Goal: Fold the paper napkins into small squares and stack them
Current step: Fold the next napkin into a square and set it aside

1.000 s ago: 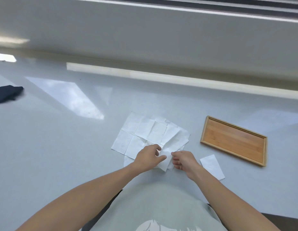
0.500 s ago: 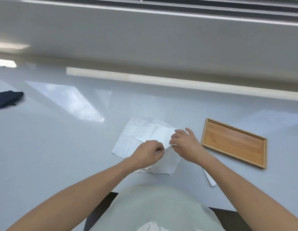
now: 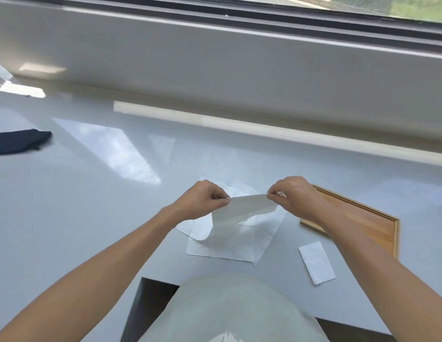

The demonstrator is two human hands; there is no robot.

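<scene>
A white paper napkin (image 3: 242, 212) hangs in the air above the table, stretched between both hands. My left hand (image 3: 202, 201) pinches its upper left corner and my right hand (image 3: 292, 195) pinches its upper right corner. Under it, more unfolded white napkins (image 3: 242, 245) lie flat on the table, partly covered by the lifted one. One folded napkin (image 3: 316, 262) lies on the table to the right, near my right forearm.
A shallow wooden tray (image 3: 378, 225) sits to the right, partly behind my right arm. A dark cloth (image 3: 16, 141) lies at the far left. A grey window ledge (image 3: 215, 77) runs along the back. The table's front edge is cut out near my body.
Both hands rose from the table and moved apart, lifting one napkin off the pile by its two top corners. The view tilted upward.
</scene>
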